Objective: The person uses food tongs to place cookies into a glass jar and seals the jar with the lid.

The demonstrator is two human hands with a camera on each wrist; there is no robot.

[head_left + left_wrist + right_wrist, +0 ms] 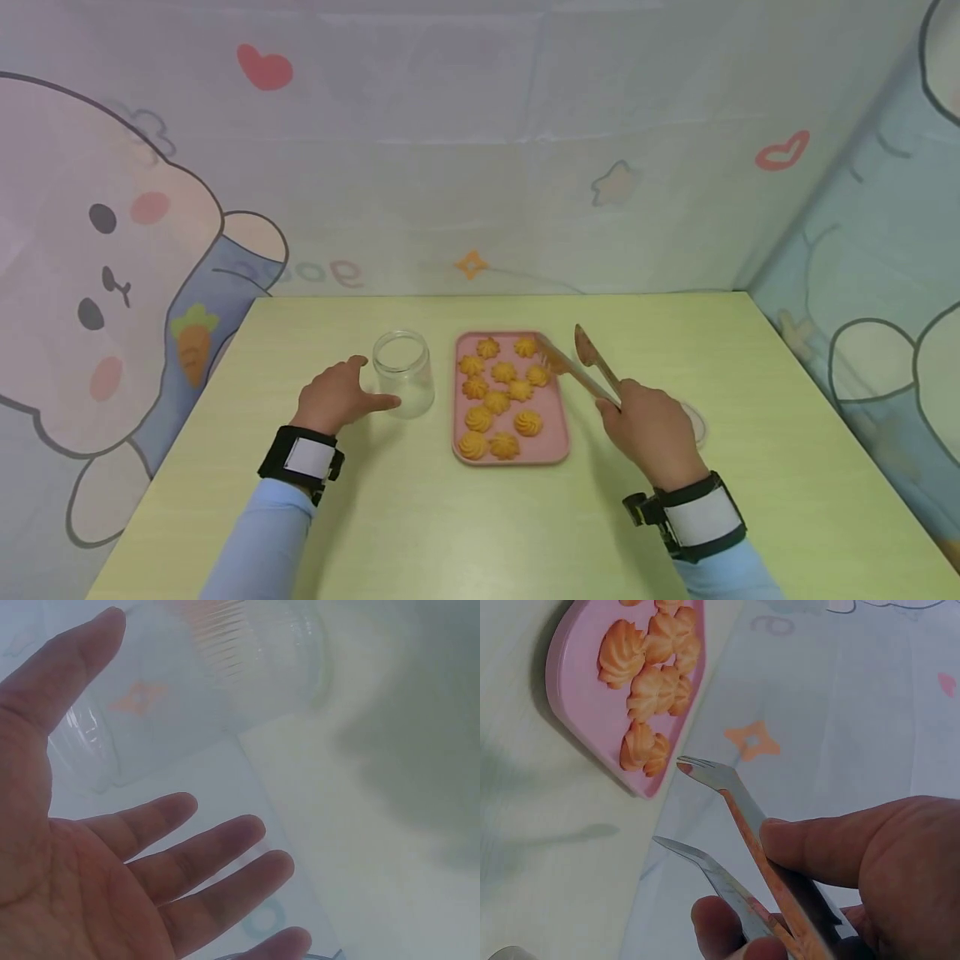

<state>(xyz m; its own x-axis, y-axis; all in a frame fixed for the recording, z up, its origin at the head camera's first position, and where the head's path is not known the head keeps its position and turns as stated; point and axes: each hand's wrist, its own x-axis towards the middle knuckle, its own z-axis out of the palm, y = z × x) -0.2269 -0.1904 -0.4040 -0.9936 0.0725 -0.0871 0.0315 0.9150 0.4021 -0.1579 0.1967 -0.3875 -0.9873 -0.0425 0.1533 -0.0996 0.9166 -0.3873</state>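
My left hand (337, 396) is beside the clear glass jar (405, 379), thumb and fingers spread around its near left side. In the left wrist view the fingers are extended and the jar (172, 690) stands past the thumb; whether the thumb touches it I cannot tell. Metal tongs (746, 832) are gripped in my right hand (656, 433), their two arms apart with nothing between the tips. The tips reach over the right edge of a pink tray (551, 437), which bears several golden piped cookies (528, 422).
A round, clear lid-like disc (697, 423) lies on the table, partly hidden behind my right hand. The pale yellow table (480, 533) ends at a cartoon-printed cloth (465, 150) at the back and sides.
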